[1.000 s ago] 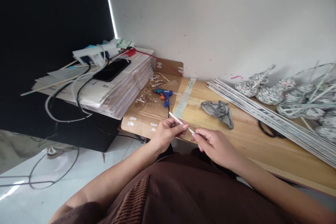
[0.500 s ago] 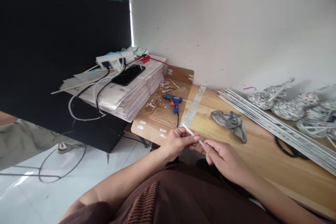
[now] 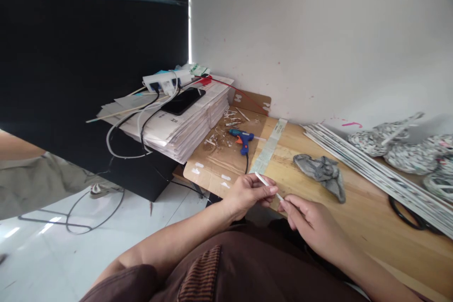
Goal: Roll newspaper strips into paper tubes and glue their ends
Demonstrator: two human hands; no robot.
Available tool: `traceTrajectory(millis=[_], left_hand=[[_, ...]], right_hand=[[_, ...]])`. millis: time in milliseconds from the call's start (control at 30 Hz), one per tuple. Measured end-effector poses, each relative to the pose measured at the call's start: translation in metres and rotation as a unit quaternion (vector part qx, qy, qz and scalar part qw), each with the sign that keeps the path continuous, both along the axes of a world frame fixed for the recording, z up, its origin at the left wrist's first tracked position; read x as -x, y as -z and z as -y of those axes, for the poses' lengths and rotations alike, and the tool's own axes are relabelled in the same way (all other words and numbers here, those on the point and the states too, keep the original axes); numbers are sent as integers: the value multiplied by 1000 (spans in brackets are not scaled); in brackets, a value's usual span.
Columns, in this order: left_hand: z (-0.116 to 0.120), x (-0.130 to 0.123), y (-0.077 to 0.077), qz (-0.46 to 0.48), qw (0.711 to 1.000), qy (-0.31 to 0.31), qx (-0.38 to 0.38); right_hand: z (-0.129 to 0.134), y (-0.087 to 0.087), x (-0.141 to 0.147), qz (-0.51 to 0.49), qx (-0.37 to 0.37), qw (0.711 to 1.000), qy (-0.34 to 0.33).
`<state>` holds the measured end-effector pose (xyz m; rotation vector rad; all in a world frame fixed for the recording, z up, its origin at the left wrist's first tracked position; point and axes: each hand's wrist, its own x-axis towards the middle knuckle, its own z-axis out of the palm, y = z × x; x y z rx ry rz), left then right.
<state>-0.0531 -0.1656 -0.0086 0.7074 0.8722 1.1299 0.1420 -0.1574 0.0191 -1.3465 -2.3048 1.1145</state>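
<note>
Between my two hands runs a thin white paper stick (image 3: 262, 179), tilted down to the right. My left hand (image 3: 249, 193) pinches it near the middle, its upper end poking out past the fingers. At the lower end, my right hand (image 3: 304, 214) has its thumb and fingers closed on the stick. Both hands are just above the near edge of the wooden table (image 3: 368, 226). A blue glue gun (image 3: 244, 139) lies beyond them on a cardboard sheet (image 3: 208, 165). Right of it is a crumpled grey cloth (image 3: 322, 172).
A bundle of long paper sticks (image 3: 375, 174) lies along the right, with woven paper pieces (image 3: 406, 151) behind. At left, a paper stack (image 3: 198, 137) carries a phone (image 3: 184, 100) and a power strip (image 3: 166, 80) with loose cables. Another person's leg (image 3: 38, 179) shows at far left.
The view has turned slightly left, so everything sits further right in the picture. Both hands keep their hold on the paper stick, with little other movement.
</note>
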Motion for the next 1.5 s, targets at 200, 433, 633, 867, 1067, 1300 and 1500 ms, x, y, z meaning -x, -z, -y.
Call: traceTrajectory(millis=[200,433,633,867,1067,1300,1500], left_hand=[[1,0,-4,-2,1000,-9,-4],[3,-3,0,-4,999,42,11],[1,-3,1,-15,1000,18,7],[2,-6,0,-5,1000,27,8],[2,-6,4,-10,999,42,18],[5,-7,-5,11,999,43,24],[6,-8,-4,1,999,36,6]], right_hand=[[-1,0,-4,-70,171,983,-9],[-1,1,-7,-43,86,995,-3],[5,-3,-4,15,-17,1000,-3],[0,8,-11,-75,196,978,-8],[5,4,-7,-26,104,994,6],[2,2,-9,-157,329,931,-24],[6,-5,-7,-75,188,979,-15]])
